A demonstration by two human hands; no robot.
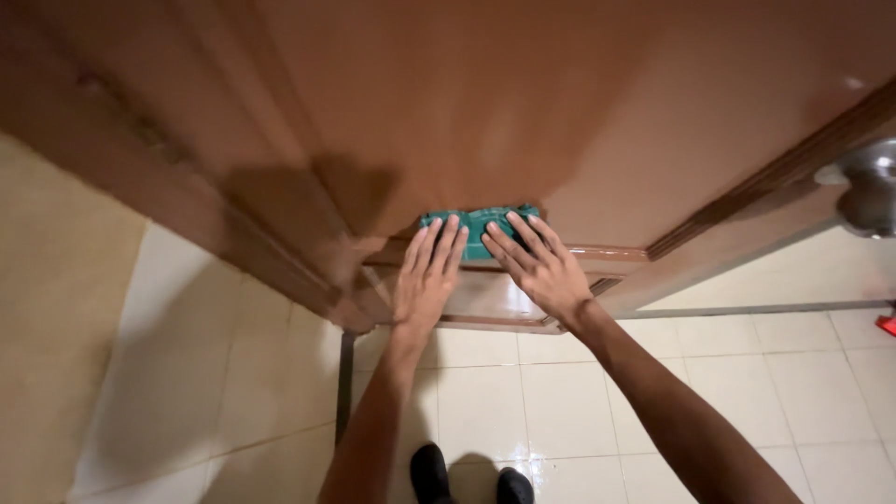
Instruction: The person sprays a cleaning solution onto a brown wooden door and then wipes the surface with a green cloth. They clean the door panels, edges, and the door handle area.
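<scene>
Two dark shoes (pixel 471 483) stand on the pale tiled floor (pixel 560 411) at the bottom of the view, closest of all. Above them both arms stretch forward to a glossy brown door (pixel 523 112). Left hand (pixel 425 275) and right hand (pixel 539 266) lie flat, fingers spread, pressing a green cloth (pixel 478 231) against the door just above the moulded rail (pixel 597 254) of a lower panel. Neither hand pinches the cloth; both only press on it. Judging by the position, the wiping is mid-way: the wide upper surface already shines, though whether that is gloss or cleaning cannot be told, and the panel below the rail lies ahead. Room is open upward and to the right; the frame (pixel 233 224) closes in on the left, and a metal knob (pixel 873 191) juts out far right.
</scene>
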